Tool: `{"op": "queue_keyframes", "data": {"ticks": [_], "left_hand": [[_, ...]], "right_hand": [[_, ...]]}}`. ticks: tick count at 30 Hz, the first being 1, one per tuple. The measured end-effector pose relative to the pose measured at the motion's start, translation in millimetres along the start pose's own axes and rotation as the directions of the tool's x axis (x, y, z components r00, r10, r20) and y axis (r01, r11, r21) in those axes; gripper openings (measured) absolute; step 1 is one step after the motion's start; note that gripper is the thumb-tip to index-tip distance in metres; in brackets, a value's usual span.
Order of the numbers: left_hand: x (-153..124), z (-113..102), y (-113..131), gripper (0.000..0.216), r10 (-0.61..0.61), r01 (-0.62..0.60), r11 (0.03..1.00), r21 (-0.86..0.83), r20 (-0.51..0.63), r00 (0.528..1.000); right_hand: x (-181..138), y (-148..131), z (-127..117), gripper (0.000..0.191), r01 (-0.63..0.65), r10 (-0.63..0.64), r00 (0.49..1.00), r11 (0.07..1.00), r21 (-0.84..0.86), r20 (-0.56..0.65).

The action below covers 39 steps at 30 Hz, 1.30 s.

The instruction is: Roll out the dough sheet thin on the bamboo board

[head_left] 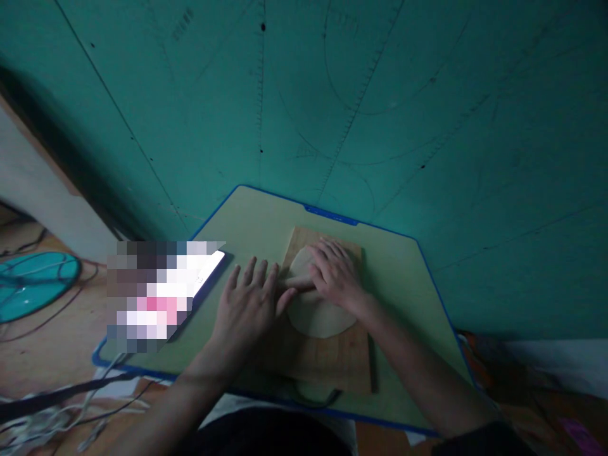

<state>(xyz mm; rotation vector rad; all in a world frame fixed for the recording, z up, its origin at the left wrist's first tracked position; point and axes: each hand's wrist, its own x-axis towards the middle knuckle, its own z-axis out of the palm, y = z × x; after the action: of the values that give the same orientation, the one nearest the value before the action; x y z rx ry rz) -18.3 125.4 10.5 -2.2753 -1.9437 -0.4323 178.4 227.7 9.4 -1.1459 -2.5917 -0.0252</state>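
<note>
A flat round of pale dough (316, 316) lies on a wooden board (339, 358), which rests on a green tray table with a blue rim (394, 266). My right hand (337, 273) lies flat on the far half of the dough, fingers stretched out and close together. My left hand (249, 304) rests palm down at the board's left edge, fingers spread, its thumb touching the dough's left side. Neither hand holds anything.
A lit phone (209, 272), partly blurred, lies on the tray's left side. A teal wall (332, 95) rises right behind the tray. A teal fan (33, 285) and several cables (61, 411) lie on the floor at left.
</note>
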Motion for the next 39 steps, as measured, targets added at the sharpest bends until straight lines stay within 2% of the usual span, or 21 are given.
{"op": "queue_keyframes", "data": {"ticks": [5, 8, 11, 15, 21, 24, 27, 32, 36, 39], "left_hand": [[47.0, 5.0, -22.9, 0.056, -0.120, 0.114, 0.990, 0.082, 0.076, 0.990], [74.0, 9.2, -38.0, 0.053, -0.191, 0.187, 0.981, 0.059, 0.082, 0.978], [88.1, 8.8, -45.4, 0.051, -0.224, 0.221, 0.974, 0.038, 0.096, 0.970], [71.8, 2.1, -33.2, 0.049, -0.167, 0.163, 0.985, 0.048, 0.091, 0.982], [-5.2, 0.9, 13.1, 0.052, 0.048, -0.048, 0.998, 0.046, 0.010, 0.999], [-27.0, 2.5, 25.1, 0.062, 0.107, -0.107, 0.994, 0.031, -0.027, 0.994], [-23.0, 2.7, 20.4, 0.062, 0.103, -0.103, 0.994, 0.029, -0.030, 0.994], [5.6, 7.0, -6.8, 0.056, 0.032, -0.032, 0.999, 0.008, -0.007, 0.999], [13.9, 19.7, -22.4, 0.052, 0.000, 0.000, 0.994, -0.111, -0.001, 1.000], [10.4, 23.6, -24.5, 0.044, -0.024, 0.018, 0.975, -0.220, -0.022, 0.999]], "right_hand": [[57.0, 15.7, 17.7, 0.044, -0.014, 0.016, 0.999, 0.999, 0.047, -0.043], [87.7, 23.1, 24.1, 0.041, -0.070, 0.076, 0.993, 0.994, 0.078, -0.084], [104.1, 23.6, 22.6, 0.038, -0.153, 0.159, 0.982, 0.986, 0.062, -0.104], [88.7, 16.2, 14.9, 0.034, -0.215, 0.219, 0.969, 0.976, 0.045, -0.114], [9.9, 5.6, 4.6, 0.035, -0.183, 0.184, 0.981, 0.983, 0.007, -0.055], [-7.1, 5.3, 1.8, 0.038, -0.161, 0.159, 0.986, 0.987, -0.027, -0.041], [8.4, 8.5, 5.0, 0.038, -0.139, 0.138, 0.990, 0.990, -0.014, -0.032], [75.1, 12.4, 18.6, 0.038, -0.069, 0.069, 0.998, 0.994, 0.082, 0.010], [124.9, 6.2, 29.3, 0.039, -0.037, 0.032, 0.999, 0.987, 0.156, 0.030], [141.2, 2.3, 33.7, 0.037, -0.059, 0.060, 0.998, 0.979, 0.196, 0.003]]}}
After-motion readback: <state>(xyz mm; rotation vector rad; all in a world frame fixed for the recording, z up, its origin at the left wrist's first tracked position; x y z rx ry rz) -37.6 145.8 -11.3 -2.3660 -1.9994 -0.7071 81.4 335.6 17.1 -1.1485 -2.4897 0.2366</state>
